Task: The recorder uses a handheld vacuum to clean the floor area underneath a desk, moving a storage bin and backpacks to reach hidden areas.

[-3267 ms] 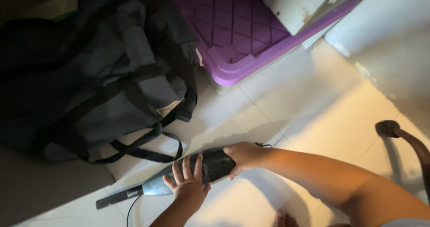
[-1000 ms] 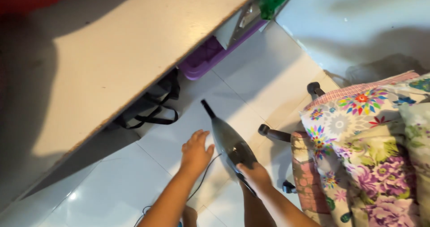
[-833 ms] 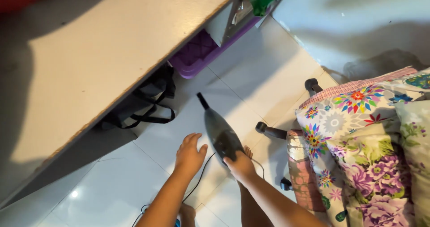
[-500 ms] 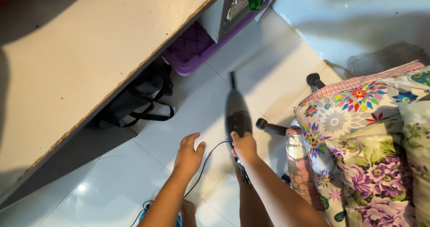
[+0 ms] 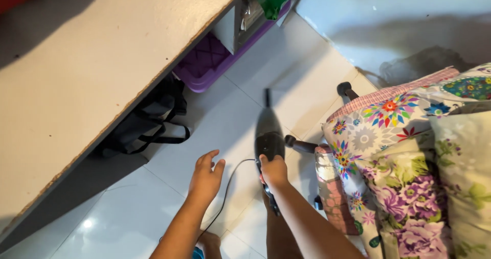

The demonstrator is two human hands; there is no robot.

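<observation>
i've risen from a close crouch: the dark bag (image 5: 146,123) and purple bin (image 5: 204,67), once filling the frame, now sit small under the table edge (image 5: 128,105). my left hand (image 5: 204,177) has come off the handheld vacuum (image 5: 268,136) and hangs open beside it. the vacuum has swung from lying crosswise to pointing toward the frame's top. a floral cushion (image 5: 404,162) has entered at right.

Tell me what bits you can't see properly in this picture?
- Handheld vacuum: its grip is covered by the right hand.
- Black bag: mostly hidden under the tabletop.
- Purple bin: partly under the tabletop, contents not visible.
- Cord: its far end passes behind the left hand and arm.
- Flowered fabric: cut off by the right edge.
</observation>
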